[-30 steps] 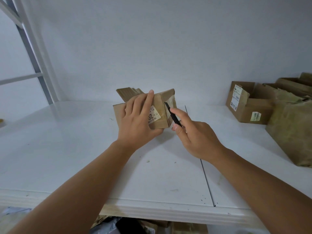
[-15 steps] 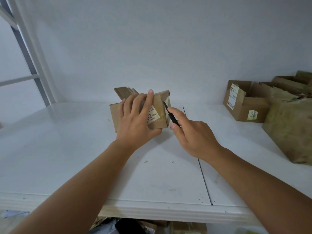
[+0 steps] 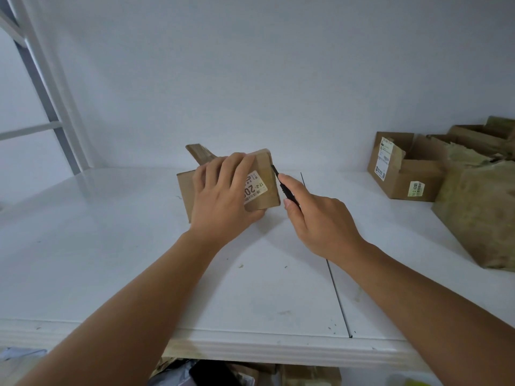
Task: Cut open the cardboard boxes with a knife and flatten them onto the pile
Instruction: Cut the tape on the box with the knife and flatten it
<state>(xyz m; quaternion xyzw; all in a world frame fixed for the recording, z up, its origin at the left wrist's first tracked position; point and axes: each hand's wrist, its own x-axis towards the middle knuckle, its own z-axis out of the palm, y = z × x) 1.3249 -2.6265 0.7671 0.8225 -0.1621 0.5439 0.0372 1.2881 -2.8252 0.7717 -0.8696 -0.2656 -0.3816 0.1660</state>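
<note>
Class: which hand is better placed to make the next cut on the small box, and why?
The right hand: it already grips the knife, tip at the small box edge. The left hand steadies the box.

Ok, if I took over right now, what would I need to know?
Left hand grips the small cardboard box and holds it steady on the white table.
Right hand holds the black knife, its tip at the box's right edge.
Done: one flap at the back stands open.
Left: finish cutting this box and flatten it. More boxes wait at the far right of the table. No flattened pile is in view, so find it first.
</note>
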